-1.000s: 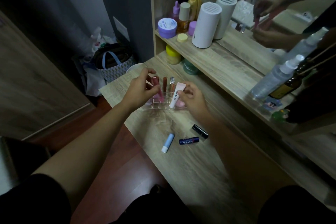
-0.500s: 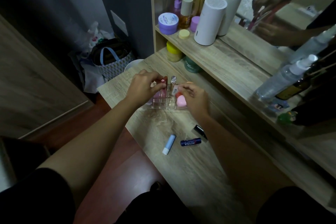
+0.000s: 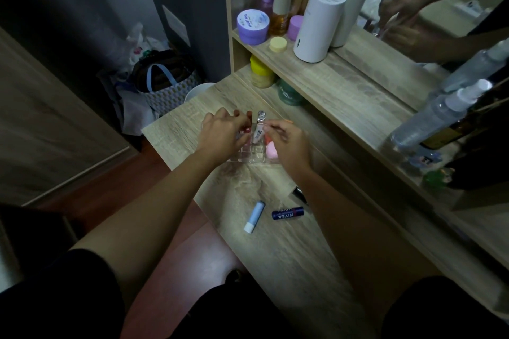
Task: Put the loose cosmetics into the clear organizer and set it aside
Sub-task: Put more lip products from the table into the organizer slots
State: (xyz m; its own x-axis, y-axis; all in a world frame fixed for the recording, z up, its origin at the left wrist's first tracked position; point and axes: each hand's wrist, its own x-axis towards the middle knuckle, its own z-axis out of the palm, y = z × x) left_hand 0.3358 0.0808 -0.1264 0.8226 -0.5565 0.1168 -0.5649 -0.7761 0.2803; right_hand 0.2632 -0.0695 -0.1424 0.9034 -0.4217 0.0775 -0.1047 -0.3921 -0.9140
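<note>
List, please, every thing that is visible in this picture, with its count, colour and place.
organizer: 1, clear, on the table under both hands
white tube: 1, white, upright in the organizer
pink sponge: 1, pink, right part of the organizer
light blue stick: 1, pale blue, loose on the table
dark blue stick: 1, navy, loose beside it
black tube: 1, black, partly hidden by the right forearm
white cylinder: 1, white, on the shelf
purple jar: 1, purple, shelf's left end
spray bottle: 1, clear, shelf's right
bag: 1, patterned, on the floor
left hand: at the organizer's left
right hand: at the white tube
</note>
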